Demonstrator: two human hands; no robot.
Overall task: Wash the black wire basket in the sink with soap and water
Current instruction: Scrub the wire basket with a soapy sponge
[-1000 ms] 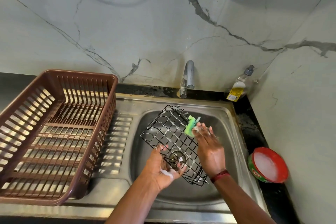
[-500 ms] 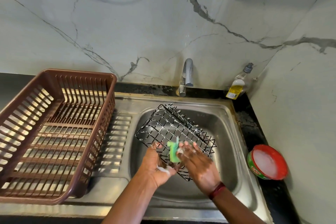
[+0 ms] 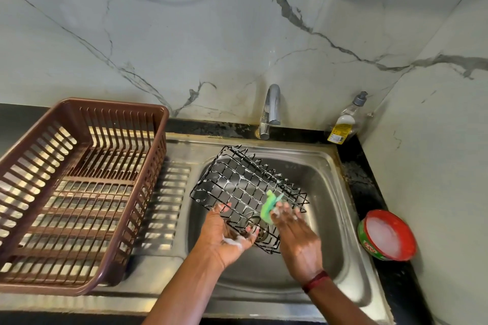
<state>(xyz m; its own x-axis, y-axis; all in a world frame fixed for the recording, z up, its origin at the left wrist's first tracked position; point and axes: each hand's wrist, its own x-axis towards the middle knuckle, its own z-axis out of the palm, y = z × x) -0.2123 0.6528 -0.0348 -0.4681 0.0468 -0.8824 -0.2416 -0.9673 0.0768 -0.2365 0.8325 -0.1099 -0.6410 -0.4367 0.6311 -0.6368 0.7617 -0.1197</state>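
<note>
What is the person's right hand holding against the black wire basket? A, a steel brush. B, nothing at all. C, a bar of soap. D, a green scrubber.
D: the right hand holds a green scrubber against the soapy wire basket, which the left hand grips over the sink.

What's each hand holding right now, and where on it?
Left hand grips the black wire basket at its near lower edge; right hand holds the green scrubber by its lower end.
</note>
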